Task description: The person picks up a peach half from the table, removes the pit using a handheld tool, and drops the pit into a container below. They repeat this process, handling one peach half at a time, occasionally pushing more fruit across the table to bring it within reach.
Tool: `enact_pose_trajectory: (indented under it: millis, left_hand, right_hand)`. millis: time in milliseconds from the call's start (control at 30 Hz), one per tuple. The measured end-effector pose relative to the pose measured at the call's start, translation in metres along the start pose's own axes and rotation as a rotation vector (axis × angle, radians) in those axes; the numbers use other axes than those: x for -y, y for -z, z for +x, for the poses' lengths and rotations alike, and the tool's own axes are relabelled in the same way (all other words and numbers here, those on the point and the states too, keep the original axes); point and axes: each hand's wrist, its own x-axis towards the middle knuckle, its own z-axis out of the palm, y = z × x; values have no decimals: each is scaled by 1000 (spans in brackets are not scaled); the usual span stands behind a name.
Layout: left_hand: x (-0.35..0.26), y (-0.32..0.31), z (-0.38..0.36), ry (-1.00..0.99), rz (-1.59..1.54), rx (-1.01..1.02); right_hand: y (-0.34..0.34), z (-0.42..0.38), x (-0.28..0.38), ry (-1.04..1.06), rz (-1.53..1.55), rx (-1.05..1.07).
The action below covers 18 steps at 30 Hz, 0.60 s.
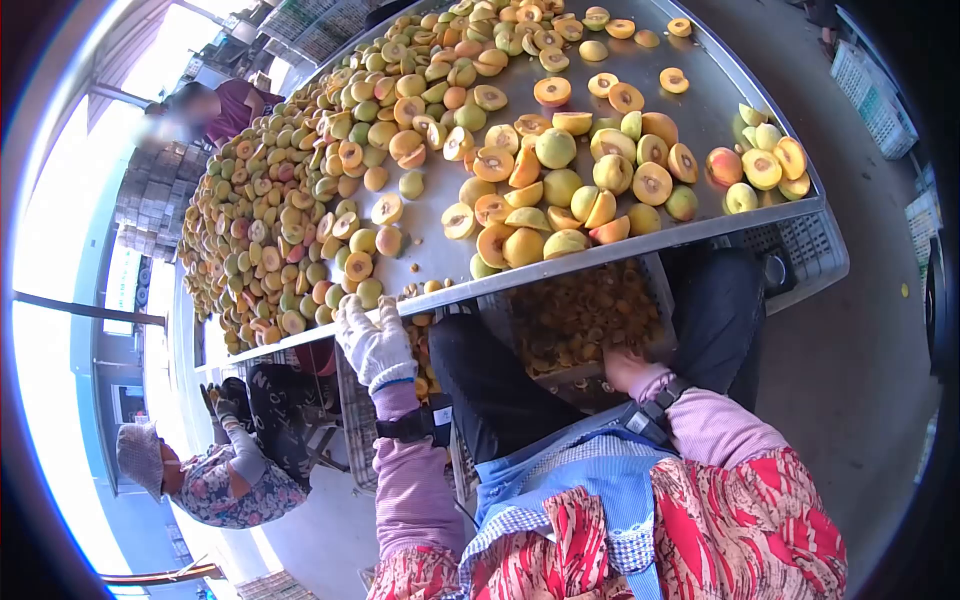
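Note:
My left hand, in a white glove, rests at the near edge of the metal table. Its fingers are spread over the rim, close to a few peach halves, and I see nothing held in them. My right hand looks bare and hangs below the table between my knees. It reaches to a crate of brownish fruit scraps; the fingers are hidden, so whether they hold anything cannot be seen. Cut yellow-orange peaches sit in a group on the table above.
A large heap of peaches covers the table's left side. A person in a hat sits at the left; another in a purple top is at the far side. Plastic crates stand at the right, and one is under the table corner.

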Motion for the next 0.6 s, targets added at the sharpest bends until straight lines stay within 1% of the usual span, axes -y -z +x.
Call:
enact_pose_trajectory:
  millis: [33, 67, 100, 133, 167, 200, 233, 267, 300, 367, 400, 433, 467, 500, 533, 567, 600]
  left_hand:
    - [-4, -1, 10, 37, -90, 124]
    - [-22, -4, 13, -44, -46, 161]
    - [-37, -17, 16, -138, -120, 195]
    - [-56, -29, 15, -178, -119, 274]
    - [-78, -38, 14, -225, -77, 356]
    - [-88, -58, 10, -282, -5, 487]
    - [-98, -71, 5, -267, -93, 569]
    - [-104, -76, 5, -215, -88, 580]
    - [-109, -81, 7, -162, -89, 583]
    - [-110, -78, 9, -163, -165, 557]
    - [-106, -72, 6, -168, -218, 548]
    - [-107, -66, 5, -179, -222, 541]
    - [-108, -58, 3, 67, -688, 506]
    - [-108, -43, -3, 334, -1143, 451]
    - [-106, -28, -7, 500, -1378, 454]
    - [-95, -27, -15, 586, -1503, 371]
    - [-88, -27, -25, 679, -1625, 316]
  right_hand:
    - [-25, 4, -14, -115, -4, 80]
    - [75, 2, 49, -224, 189, 418]
    - [81, 2, 54, -225, 187, 420]
    - [84, 2, 57, -239, 163, 409]
    - [86, 4, 57, -256, 141, 391]
    - [82, 4, 52, -261, 137, 383]
    - [74, 0, 46, -197, 0, 400]
    - [71, -3, 45, -138, -133, 409]
    - [72, -4, 43, -148, -136, 394]
    - [81, -6, 42, -127, -211, 374]
    - [84, -11, 49, -129, -207, 376]
    - [92, -10, 54, -194, -79, 367]
    - [100, -8, 58, -254, 44, 355]
    - [93, -9, 51, -251, 39, 354]
    - [79, -10, 41, -203, 62, 360]
    - [71, -10, 37, -155, 87, 359]
    - [89, -13, 55, -146, 81, 360]
